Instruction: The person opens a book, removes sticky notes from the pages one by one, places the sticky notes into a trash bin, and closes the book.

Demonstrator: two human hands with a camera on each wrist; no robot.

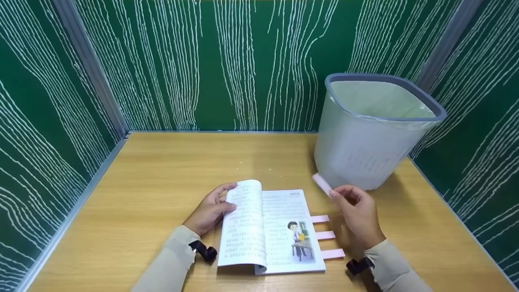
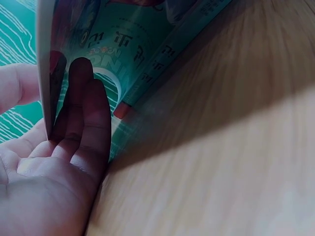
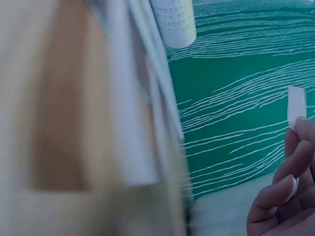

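Note:
An open book (image 1: 284,239) lies on the table, its left pages lifted and curving up. My left hand (image 1: 211,209) grips that left side by its outer edge, thumb on the page and fingers behind the cover (image 2: 133,44), as the left wrist view shows. Three pink sticky tabs (image 1: 325,235) stick out from the book's right edge. To the right of the book, my right hand (image 1: 359,215) pinches another pink sticky tab (image 1: 322,184) between thumb and finger. In the right wrist view this tab (image 3: 297,105) points up from the fingertips.
A grey-white bin (image 1: 365,142) with a dark rim and a liner stands at the back right, just beyond my right hand. Green walls (image 1: 279,61) with white wavy lines enclose the wooden table (image 1: 142,194). A few tiny white specks lie behind the book.

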